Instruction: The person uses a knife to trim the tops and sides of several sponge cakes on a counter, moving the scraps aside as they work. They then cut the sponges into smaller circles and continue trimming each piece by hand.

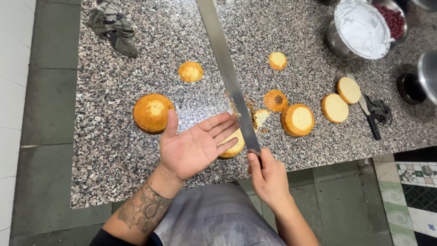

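Right hand clamped on long knife; left hand spread open, palm up, beside blade over small sponge cake. Likely risk: nicked fingertips.

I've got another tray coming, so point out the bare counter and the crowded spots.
Bare granite lies between the grey cloth and the large round cake, and along the near left counter edge. It is crowded right of the long knife, among the cake slices and metal bowls.

left forearm: dark tattoo | grey apron | hands bare, no gloves
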